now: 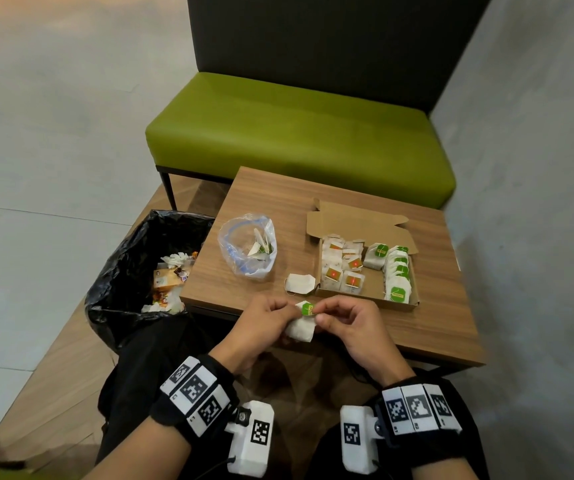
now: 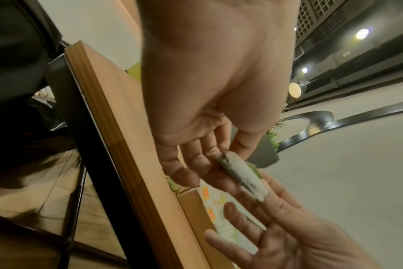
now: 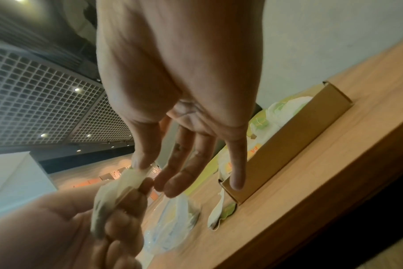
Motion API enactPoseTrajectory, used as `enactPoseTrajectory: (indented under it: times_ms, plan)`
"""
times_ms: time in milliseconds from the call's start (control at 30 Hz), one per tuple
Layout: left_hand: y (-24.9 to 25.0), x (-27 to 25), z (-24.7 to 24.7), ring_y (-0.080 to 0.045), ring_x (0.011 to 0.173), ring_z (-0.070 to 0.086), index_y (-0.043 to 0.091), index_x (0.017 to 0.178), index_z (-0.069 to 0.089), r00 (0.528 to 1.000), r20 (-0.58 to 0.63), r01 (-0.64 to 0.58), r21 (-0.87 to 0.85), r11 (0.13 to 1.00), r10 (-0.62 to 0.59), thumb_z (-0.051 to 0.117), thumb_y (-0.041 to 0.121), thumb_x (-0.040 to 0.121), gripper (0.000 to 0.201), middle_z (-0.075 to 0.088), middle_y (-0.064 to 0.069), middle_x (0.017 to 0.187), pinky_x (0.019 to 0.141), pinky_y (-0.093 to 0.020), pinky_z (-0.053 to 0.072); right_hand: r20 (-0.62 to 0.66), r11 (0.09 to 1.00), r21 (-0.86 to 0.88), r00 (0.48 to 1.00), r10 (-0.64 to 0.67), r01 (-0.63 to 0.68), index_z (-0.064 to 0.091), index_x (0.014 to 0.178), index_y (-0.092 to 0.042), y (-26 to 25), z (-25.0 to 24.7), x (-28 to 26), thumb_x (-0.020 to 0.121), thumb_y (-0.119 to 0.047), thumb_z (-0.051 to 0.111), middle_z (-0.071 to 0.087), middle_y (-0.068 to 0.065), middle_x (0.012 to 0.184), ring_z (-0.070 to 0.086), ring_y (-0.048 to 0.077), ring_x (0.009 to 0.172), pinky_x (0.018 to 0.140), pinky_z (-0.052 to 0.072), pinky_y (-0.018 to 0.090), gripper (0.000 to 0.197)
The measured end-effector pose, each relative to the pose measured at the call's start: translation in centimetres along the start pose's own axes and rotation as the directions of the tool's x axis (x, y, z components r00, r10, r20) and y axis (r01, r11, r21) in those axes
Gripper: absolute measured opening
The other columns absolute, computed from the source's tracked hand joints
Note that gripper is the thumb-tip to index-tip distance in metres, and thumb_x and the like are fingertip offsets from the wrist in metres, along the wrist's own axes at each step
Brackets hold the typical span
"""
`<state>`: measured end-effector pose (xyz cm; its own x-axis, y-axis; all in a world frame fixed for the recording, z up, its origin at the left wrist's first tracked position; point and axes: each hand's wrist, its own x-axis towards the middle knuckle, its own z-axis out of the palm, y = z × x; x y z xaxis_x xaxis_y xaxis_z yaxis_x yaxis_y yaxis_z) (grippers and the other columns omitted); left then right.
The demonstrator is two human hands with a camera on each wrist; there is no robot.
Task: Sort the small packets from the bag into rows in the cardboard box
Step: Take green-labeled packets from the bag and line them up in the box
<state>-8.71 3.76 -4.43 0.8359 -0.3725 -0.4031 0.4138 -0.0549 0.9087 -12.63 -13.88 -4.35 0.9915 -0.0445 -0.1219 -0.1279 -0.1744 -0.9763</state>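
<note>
Both hands hold one white tea-bag packet [image 1: 302,328] with a green tag just in front of the table's near edge. My left hand [image 1: 292,310] grips the packet body, seen edge-on in the left wrist view [image 2: 242,175]. My right hand [image 1: 318,315] pinches the green tag end between thumb and forefinger [image 3: 138,162]. The open cardboard box [image 1: 354,223] sits on the table's right half, with red-tagged packets [image 1: 342,268] in rows on its left and green-tagged packets [image 1: 398,271] on its right. The clear plastic bag [image 1: 247,247] stands left of the box with a few packets inside.
One loose white packet [image 1: 300,283] lies on the wooden table [image 1: 444,306] between bag and box. A bin with a black liner [image 1: 133,265] and rubbish stands at the table's left. A green bench [image 1: 296,133] is behind the table, and a grey wall on the right.
</note>
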Motion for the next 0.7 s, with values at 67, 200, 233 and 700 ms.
enactPoseTrajectory:
  times_ms: [67,200,233,700]
  plan:
    - [0.0,0.1,0.1,-0.024,0.069,0.056,0.007,0.081,0.075,1.0,0.005,0.001,0.007,1.0,-0.001,0.057,0.015,0.097,0.025,0.063,-0.013,0.075,0.061,-0.033,0.046,0.006,0.996,-0.088,1.0,0.007,-0.006,0.079,0.08,-0.031,0.0,-0.2,0.2,0.083,-0.002,0.076,0.077,-0.001,0.088,0.069,0.016,0.084,0.082,0.057,0.031,0.029]
    - [-0.1,-0.1,0.2,-0.01,0.064,0.058,0.014,0.087,0.076,0.996,0.047,-0.083,0.08,0.993,0.079,0.06,0.012,0.096,0.018,0.07,-0.004,0.076,0.06,-0.022,0.048,-0.001,0.995,-0.102,1.0,0.018,-0.018,0.08,0.086,-0.029,-0.5,-0.5,0.0,0.083,-0.004,0.076,0.077,-0.001,0.089,0.069,0.017,0.084,0.083,0.057,0.034,0.026]
    - [-0.1,-0.1,0.2,-0.008,0.066,0.061,0.012,0.093,0.075,0.993,0.054,-0.112,0.091,0.99,0.108,0.061,0.01,0.096,0.015,0.072,-0.004,0.08,0.062,-0.019,0.049,-0.013,0.998,-0.049,1.0,0.025,-0.026,0.079,0.091,-0.025,-0.8,-0.6,-0.1,0.083,-0.001,0.075,0.077,0.0,0.091,0.071,0.018,0.088,0.083,0.059,0.032,0.025]
    - [-0.6,1.7,1.3,-0.007,0.082,0.07,0.02,0.098,0.07,0.946,0.068,-0.317,0.397,0.862,0.317,0.072,0.017,0.088,0.011,0.075,0.003,0.088,0.079,-0.031,0.058,-0.093,0.982,-0.186,0.996,0.005,-0.022,0.075,0.092,-0.022,-1.5,-1.6,0.7,0.082,-0.008,0.078,0.073,0.001,0.087,0.064,0.008,0.077,0.072,0.055,0.025,0.017]
